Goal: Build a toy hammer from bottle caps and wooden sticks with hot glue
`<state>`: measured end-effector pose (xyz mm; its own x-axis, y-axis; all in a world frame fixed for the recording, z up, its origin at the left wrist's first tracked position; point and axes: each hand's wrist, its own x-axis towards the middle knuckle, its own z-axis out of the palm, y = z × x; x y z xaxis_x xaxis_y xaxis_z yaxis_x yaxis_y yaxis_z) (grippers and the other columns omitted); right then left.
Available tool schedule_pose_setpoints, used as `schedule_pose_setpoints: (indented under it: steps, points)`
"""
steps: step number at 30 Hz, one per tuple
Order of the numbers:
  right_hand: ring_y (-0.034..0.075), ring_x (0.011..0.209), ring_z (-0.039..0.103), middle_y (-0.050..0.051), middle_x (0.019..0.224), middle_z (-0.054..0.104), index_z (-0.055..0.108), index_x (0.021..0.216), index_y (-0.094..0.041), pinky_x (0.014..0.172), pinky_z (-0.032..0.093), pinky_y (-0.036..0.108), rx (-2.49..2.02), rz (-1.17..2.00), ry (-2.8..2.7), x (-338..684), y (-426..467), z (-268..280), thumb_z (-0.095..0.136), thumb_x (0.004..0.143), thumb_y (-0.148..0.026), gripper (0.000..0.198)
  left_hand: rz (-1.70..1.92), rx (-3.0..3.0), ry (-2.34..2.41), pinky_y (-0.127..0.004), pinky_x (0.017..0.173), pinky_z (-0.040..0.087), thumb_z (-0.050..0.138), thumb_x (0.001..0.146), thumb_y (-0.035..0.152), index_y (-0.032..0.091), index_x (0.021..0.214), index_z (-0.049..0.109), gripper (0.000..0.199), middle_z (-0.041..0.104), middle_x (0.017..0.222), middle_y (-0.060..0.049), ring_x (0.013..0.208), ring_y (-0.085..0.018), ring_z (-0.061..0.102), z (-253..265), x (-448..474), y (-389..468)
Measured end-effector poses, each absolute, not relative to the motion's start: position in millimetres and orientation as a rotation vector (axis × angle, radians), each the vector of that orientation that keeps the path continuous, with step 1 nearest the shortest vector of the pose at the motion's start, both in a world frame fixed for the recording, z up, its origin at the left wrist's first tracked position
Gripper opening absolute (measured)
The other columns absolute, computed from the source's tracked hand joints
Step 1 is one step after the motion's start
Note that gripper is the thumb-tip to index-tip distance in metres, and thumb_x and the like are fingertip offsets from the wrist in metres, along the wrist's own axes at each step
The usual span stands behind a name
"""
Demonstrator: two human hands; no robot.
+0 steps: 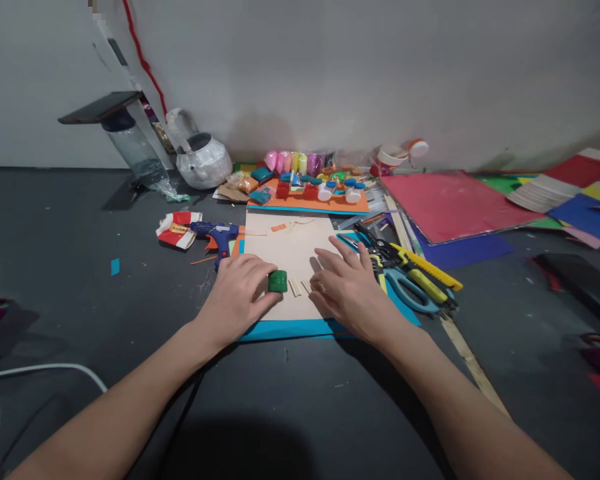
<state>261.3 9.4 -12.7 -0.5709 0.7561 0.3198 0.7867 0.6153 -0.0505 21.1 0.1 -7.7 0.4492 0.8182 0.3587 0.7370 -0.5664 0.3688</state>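
Observation:
My left hand (240,293) grips a small dark green ridged cylinder (277,281) between thumb and fingers, low over a pale sheet (290,243). Just right of the cylinder lie short wooden stick pieces (295,287). My right hand (347,283) hovers at the sheet's right side with its fingers apart. Its fingertips are close to another short stick piece (307,286), partly covered by the hand; whether they touch it I cannot tell. Under the pale sheet lies blue paper (285,329).
A blue glue gun (223,235) lies left of the sheet. Scissors (410,291), pliers and a yellow cutter (430,267) crowd the right. Behind stand paint pots (325,192), clay packets (300,163) and a metal kettle (205,163). A red sheet (455,203) lies far right.

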Motion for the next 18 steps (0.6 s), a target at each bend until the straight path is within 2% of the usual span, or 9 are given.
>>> schedule_pose_setpoints:
  steps: [6,11,14,18]
  points:
    - [0.037,0.138,0.036,0.011,0.128,0.063,0.070,0.092,-0.017,0.112,0.022,0.066,-1.206,-0.055,-2.513,250,7,-16,0.060,0.088,-0.020,0.011,0.769,2.542,1.364,-0.040,0.090,0.036,0.063,0.091,0.034,0.017,0.110,0.059,0.025,0.067,0.106,-0.007,0.108,-0.025,0.057,-9,21,0]
    - [0.036,0.137,0.038,0.011,0.125,0.064,0.068,0.092,-0.018,0.112,0.022,0.066,-1.210,-0.030,-2.517,253,8,-15,0.060,0.089,-0.022,0.010,0.755,2.541,1.368,-0.040,0.090,0.036,0.063,0.091,0.034,0.017,0.110,0.060,0.026,0.066,0.106,-0.007,0.108,-0.025,0.057,-9,20,0]
    - [0.037,0.136,0.039,0.010,0.126,0.063,0.069,0.089,-0.020,0.110,0.021,0.069,-1.215,-0.118,-2.543,266,11,-11,0.062,0.089,-0.023,0.007,0.758,2.540,1.376,-0.041,0.090,0.037,0.062,0.091,0.034,0.017,0.110,0.060,0.026,0.067,0.107,-0.007,0.108,-0.026,0.057,-8,20,0]
    - [0.044,0.139,0.032,0.014,0.135,0.057,0.070,0.086,-0.019,0.107,0.017,0.075,-1.324,-0.321,-2.607,279,12,-4,0.066,0.085,-0.019,0.004,0.757,2.533,1.387,-0.042,0.090,0.038,0.061,0.091,0.034,0.018,0.109,0.060,0.024,0.067,0.107,-0.008,0.108,-0.026,0.057,-8,20,0]
